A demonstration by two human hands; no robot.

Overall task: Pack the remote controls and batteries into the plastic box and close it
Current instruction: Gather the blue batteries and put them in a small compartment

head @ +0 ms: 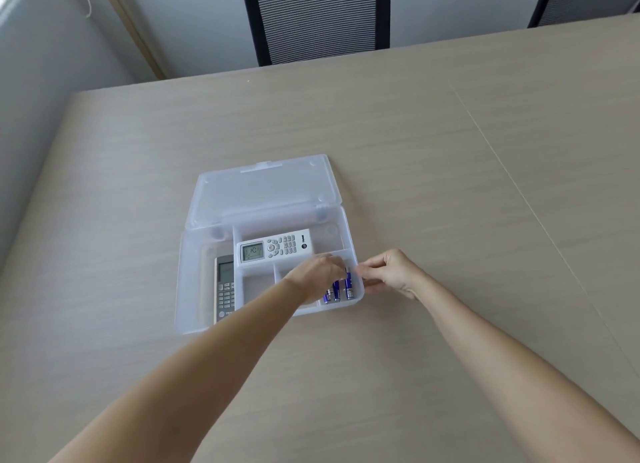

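A clear plastic box (194,300) lies open on the table, its lid (263,192) folded back flat. A white remote (275,249) lies across the inner tray at the back. A grey remote (225,288) lies lengthwise in the left side of the box. Blue batteries (341,289) stand side by side in the tray's front right compartment. My left hand (317,277) reaches into that compartment, fingertips on the top of a battery. My right hand (389,272) pinches the box's right rim beside the batteries.
The pale wooden table (450,185) stretches wide around the box. Two black mesh chairs (317,19) stand behind its far edge. A grey wall and a window edge are at the left.
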